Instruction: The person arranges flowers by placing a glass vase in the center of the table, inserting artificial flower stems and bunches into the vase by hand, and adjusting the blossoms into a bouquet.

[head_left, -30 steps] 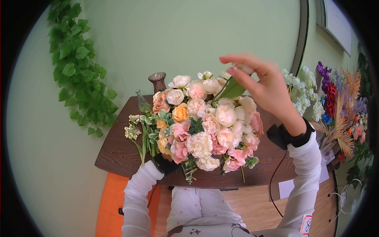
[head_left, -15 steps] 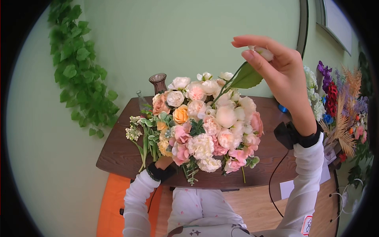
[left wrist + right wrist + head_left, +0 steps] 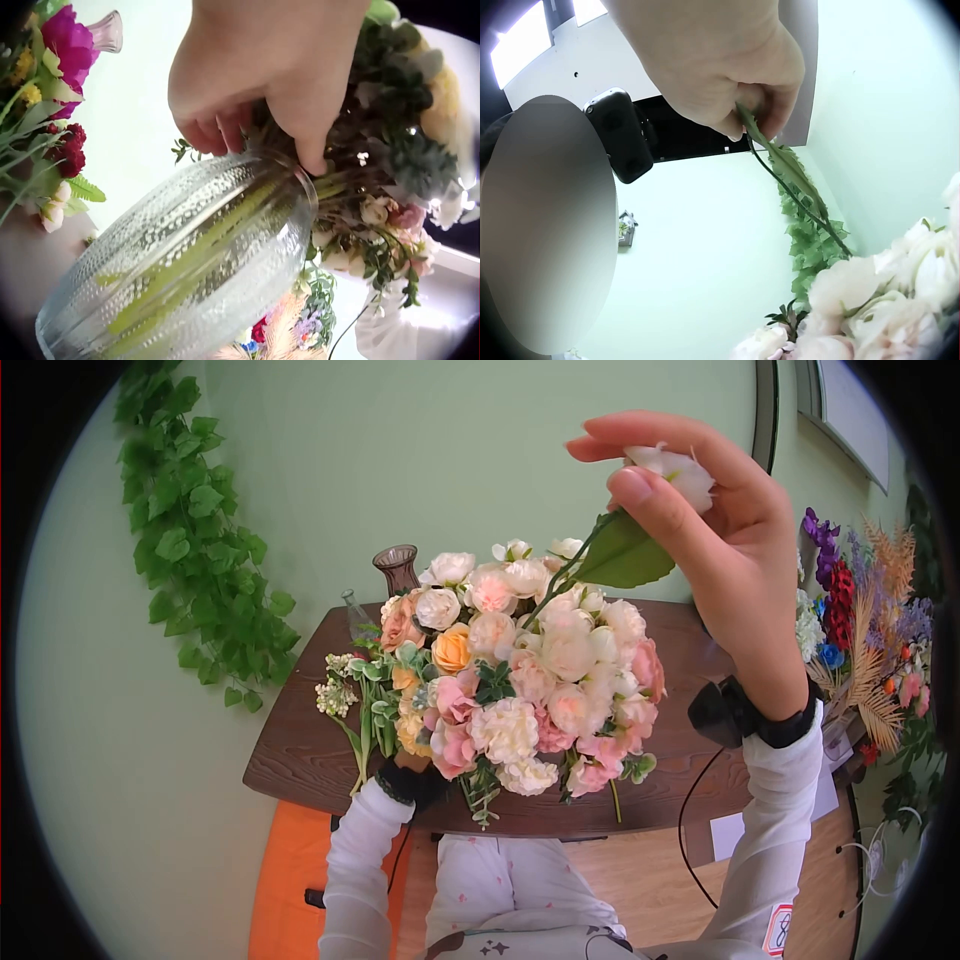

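My right hand (image 3: pixel 735 545), raised above the bouquet, pinches a white flower (image 3: pixel 680 478) just under its petals. A green leaf (image 3: pixel 625 550) and thin stem run from it down into the bouquet. The bouquet (image 3: pixel 505 725) of white, pink, peach and yellow artificial flowers stands over the table. In the left wrist view, the ribbed, dotted clear glass vase (image 3: pixel 187 262) contains the green stems (image 3: pixel 202 259). My left hand (image 3: pixel 262 67) holds the vase at its rim, thumb at the mouth beside the stems, fingers curled behind the glass. Blooms hide most of that hand in the head view.
Loose white-berry sprigs (image 3: pixel 340 695) lie on the dark wooden table (image 3: pixel 290 750) at left. Behind are a purplish glass vase (image 3: pixel 398 568) and a small clear bottle (image 3: pixel 356 615). Colourful flowers (image 3: pixel 850 620) stand at right; a vine (image 3: pixel 200 530) hangs on the wall.
My right hand has risen and moved right from over the bouquet, drawing the white flower up with it; more of its petals and leaf show. The left hand stays at nearly the same place.
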Available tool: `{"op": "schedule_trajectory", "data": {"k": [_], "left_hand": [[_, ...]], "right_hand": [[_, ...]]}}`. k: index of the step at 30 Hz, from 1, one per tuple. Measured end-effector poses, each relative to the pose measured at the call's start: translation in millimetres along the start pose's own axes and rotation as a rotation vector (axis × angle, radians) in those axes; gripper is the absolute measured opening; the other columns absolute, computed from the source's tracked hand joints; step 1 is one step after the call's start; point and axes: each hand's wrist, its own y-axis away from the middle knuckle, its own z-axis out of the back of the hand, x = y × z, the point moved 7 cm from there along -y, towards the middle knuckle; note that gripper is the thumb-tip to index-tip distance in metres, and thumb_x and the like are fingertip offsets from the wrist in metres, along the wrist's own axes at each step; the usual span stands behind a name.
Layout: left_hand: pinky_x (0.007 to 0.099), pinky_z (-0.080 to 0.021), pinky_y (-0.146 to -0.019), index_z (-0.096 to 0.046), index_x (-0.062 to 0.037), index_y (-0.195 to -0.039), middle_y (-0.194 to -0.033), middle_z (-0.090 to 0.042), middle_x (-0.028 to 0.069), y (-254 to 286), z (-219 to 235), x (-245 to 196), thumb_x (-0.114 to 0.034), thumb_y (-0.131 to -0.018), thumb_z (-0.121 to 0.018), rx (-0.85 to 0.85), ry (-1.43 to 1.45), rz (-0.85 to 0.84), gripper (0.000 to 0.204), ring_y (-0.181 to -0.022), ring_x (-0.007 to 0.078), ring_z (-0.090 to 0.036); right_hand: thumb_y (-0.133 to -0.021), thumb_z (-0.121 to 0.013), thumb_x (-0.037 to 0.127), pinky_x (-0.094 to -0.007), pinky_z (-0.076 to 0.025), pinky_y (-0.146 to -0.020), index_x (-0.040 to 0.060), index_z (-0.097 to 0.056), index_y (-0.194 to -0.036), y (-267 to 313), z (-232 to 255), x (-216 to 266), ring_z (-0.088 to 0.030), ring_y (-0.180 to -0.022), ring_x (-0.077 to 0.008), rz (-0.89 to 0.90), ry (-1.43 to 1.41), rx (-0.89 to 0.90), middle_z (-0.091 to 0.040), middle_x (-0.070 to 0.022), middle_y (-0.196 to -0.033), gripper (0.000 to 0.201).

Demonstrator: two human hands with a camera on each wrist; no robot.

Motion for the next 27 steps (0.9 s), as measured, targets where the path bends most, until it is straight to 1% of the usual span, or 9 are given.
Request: {"op": "schedule_trajectory", "data": {"k": [1,2,3,12,20,22,24,25,27], "left_hand": [[0.0368,-0.046,-0.089,-0.038,-0.0032,-0.120,-0.113,-0.052,0.0123,-4,5,-14,-0.045,-0.066,-0.075,-0.189,-0.322,0.021,0.078,-0.102,0.0255,-0.055],[0.0333,-0.046,-0.085,-0.041,-0.0049,-0.112,-0.106,-0.049,0.0072,-10,-27,-37,-0.035,-0.069,-0.071,-0.127,0.173,-0.200,0.061,-0.094,0.0201,-0.053],[0.0333,-0.046,-0.085,-0.041,-0.0049,-0.112,-0.106,-0.049,0.0072,-8,-24,-33,-0.035,-0.069,-0.071,-0.128,0.172,-0.199,0.061,-0.094,0.0201,-0.053],[0.0331,-0.045,-0.086,-0.040,-0.0052,-0.113,-0.110,-0.047,0.0070,-5,13,-19,-0.031,-0.068,-0.070,-0.122,-0.306,-0.376,0.060,-0.098,0.0188,-0.051],[0.0329,-0.044,-0.087,-0.040,-0.0054,-0.114,-0.115,-0.045,0.0069,1,42,-1,-0.027,-0.068,-0.068,-0.122,-0.733,-0.504,0.059,-0.102,0.0177,-0.049],[0.0339,-0.042,-0.089,-0.040,-0.0056,-0.115,-0.116,-0.044,0.0071,3,61,18,-0.026,-0.067,-0.069,-0.114,-0.700,-0.490,0.059,-0.104,0.0180,-0.048],[0.0350,-0.041,-0.091,-0.041,-0.0058,-0.115,-0.117,-0.043,0.0072,-1,53,8,-0.026,-0.067,-0.069,-0.105,-0.666,-0.478,0.060,-0.106,0.0184,-0.046],[0.0351,-0.040,-0.090,-0.041,-0.0060,-0.116,-0.115,-0.043,0.0072,-3,50,8,-0.026,-0.066,-0.069,-0.112,-0.564,-0.390,0.060,-0.104,0.0190,-0.046],[0.0354,-0.040,-0.089,-0.041,-0.0063,-0.117,-0.111,-0.044,0.0072,-13,16,-20,-0.028,-0.065,-0.069,-0.123,-0.359,-0.212,0.062,-0.101,0.0202,-0.047]], "right_hand": [[-0.087,-0.054,0.007,-0.0186,-0.047,-0.070,-0.0012,-0.056,-0.108,1,-1,2,-0.057,-0.082,-0.0061,0.005,-0.008,0.004,-0.063,-0.0107,-0.101,0.023],[-0.087,-0.054,0.007,-0.0185,-0.047,-0.070,-0.0011,-0.057,-0.108,1,-2,3,-0.057,-0.080,-0.0058,0.010,-0.017,0.008,-0.063,-0.0106,-0.100,0.023],[-0.087,-0.054,0.007,-0.0185,-0.047,-0.070,-0.0011,-0.057,-0.108,1,-3,4,-0.057,-0.080,-0.0058,0.010,-0.018,0.008,-0.063,-0.0106,-0.100,0.023],[-0.086,-0.055,0.007,-0.0177,-0.045,-0.067,-0.0005,-0.058,-0.105,-5,2,13,-0.054,-0.075,-0.0040,0.057,-0.029,-0.068,-0.065,-0.0087,-0.097,0.021],[-0.085,-0.058,0.009,-0.0206,-0.048,-0.071,-0.0004,-0.055,-0.110,0,-17,-2,-0.057,-0.083,-0.0071,-0.041,-0.088,0.070,-0.062,-0.0084,-0.100,0.027],[-0.083,-0.060,0.009,-0.0209,-0.048,-0.071,0.0001,-0.052,-0.115,3,-20,-5,-0.058,-0.083,-0.0077,-0.055,-0.123,0.076,-0.061,-0.0089,-0.102,0.034],[-0.079,-0.064,0.008,-0.0213,-0.048,-0.070,0.0027,-0.041,-0.126,7,-25,-7,-0.058,-0.083,-0.0087,-0.081,-0.264,0.060,-0.058,-0.0095,-0.105,0.052],[-0.079,-0.064,0.008,-0.0213,-0.048,-0.070,0.0027,-0.041,-0.126,9,-24,-10,-0.058,-0.083,-0.0087,-0.080,-0.263,0.060,-0.058,-0.0095,-0.105,0.052],[-0.076,-0.067,0.006,-0.0212,-0.047,-0.068,0.0059,-0.031,-0.132,16,-28,-27,-0.058,-0.081,-0.0091,-0.235,-0.127,0.171,-0.056,-0.0102,-0.108,0.066]]}}
